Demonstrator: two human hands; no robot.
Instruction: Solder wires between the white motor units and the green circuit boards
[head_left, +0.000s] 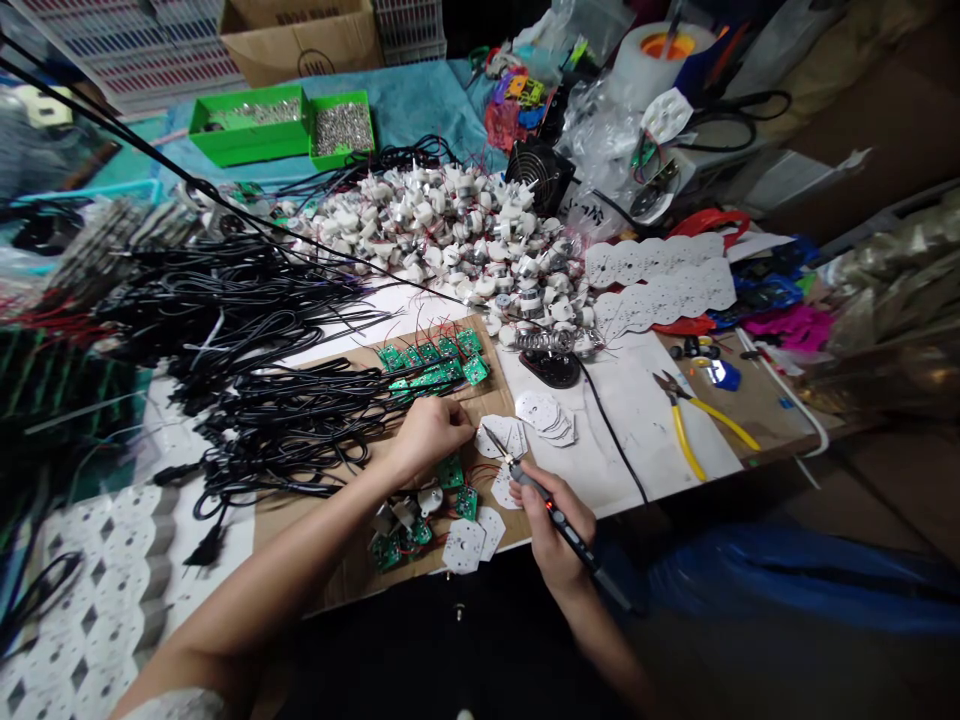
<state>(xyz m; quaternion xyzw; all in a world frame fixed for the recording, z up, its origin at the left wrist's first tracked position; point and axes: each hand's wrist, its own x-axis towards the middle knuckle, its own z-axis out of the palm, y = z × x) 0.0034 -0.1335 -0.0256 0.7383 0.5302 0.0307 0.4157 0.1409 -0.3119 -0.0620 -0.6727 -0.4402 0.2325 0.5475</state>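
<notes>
My right hand [553,527] grips a black soldering iron [559,525] like a pen, its tip resting on a small white round board [504,437] on the cardboard mat. My left hand [430,432] is closed just left of that board, fingertips pinched at its edge; what they hold is too small to make out. Below my hands lie small green circuit boards [452,472] with red wires, small white motors [429,499] and more white round boards [465,545]. A stack of white round boards [547,415] sits just to the right.
A row of green boards [435,365] lies beyond my hands. Black power cords [255,380] cover the left. A heap of white motors [465,235], a soldering stand [553,355], yellow-handled cutters [694,415], white LED panels [660,285] and green bins [281,125] fill the bench.
</notes>
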